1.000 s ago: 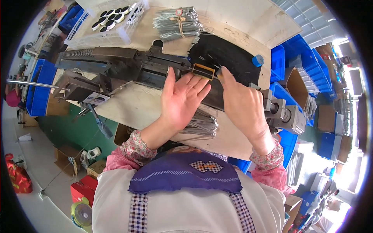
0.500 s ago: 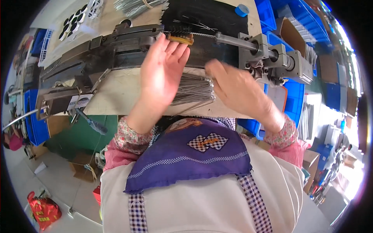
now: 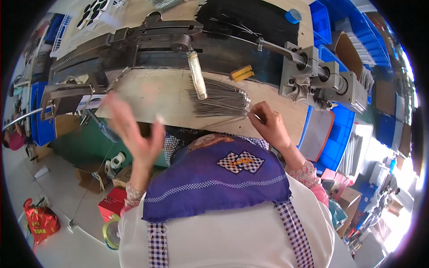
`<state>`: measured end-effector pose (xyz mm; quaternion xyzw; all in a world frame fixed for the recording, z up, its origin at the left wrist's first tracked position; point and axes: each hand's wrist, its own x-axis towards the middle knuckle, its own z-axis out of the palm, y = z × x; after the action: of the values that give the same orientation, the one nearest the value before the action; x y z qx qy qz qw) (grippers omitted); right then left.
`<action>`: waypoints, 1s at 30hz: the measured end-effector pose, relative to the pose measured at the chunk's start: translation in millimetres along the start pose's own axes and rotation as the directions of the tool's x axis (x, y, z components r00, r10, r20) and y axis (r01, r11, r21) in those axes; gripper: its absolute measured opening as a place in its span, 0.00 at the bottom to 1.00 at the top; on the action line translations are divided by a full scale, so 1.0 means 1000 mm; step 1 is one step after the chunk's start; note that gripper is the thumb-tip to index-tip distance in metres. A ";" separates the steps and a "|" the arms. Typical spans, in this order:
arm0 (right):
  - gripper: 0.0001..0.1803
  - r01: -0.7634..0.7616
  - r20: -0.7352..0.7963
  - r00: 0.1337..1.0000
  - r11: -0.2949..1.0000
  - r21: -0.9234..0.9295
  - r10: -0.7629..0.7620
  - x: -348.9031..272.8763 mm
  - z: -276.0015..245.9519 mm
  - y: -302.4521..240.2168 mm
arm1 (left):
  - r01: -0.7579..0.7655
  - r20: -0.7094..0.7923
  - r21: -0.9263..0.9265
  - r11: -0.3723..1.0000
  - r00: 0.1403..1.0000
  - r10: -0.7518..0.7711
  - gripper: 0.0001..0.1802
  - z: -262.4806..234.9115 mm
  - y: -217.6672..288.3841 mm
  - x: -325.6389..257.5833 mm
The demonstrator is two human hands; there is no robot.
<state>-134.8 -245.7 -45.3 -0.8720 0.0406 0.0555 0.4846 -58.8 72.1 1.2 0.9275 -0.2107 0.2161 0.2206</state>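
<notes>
My left hand (image 3: 136, 129), smeared by motion, is off the bench's front edge at the left, with its thumb and fingers apart and nothing visible in it. At the right, my right hand (image 3: 270, 125) pinches a looped wire end at the edge of a bundle of twisted metal wires (image 3: 219, 100). Across the bundle's left part reaches a tape-wrapped lever handle (image 3: 196, 76) from the dark metal clamp (image 3: 156, 38). Beyond, a thin wire with dark bristles (image 3: 216, 35) runs from the clamp toward a metal spindle (image 3: 281, 51). A yellow-brown wooden block (image 3: 242, 73) lies beyond the bundle.
The spindle's grey housing (image 3: 330, 80) stands at the bench's right end. A blue tape roll (image 3: 293, 16) and several loose wires (image 3: 237, 27) lie on the black sheet at the back. Blue bins (image 3: 337, 134) stand to the right.
My left hand has left the wooden block and swung left toward me. The block now lies on the bench, away from the bristles. My right hand has come down to the wire bundle.
</notes>
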 end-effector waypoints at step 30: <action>0.07 0.397 -0.117 0.872 0.828 -0.396 -0.474 0.096 -0.090 -0.129 | 0.355 0.409 -0.771 0.528 0.912 -0.016 0.14 0.025 0.020 0.036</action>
<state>-18.1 -255.8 97.6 -0.9324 -0.1202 -0.1433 0.3094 -31.3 32.5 5.1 0.7507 -0.2214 -0.1047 0.6136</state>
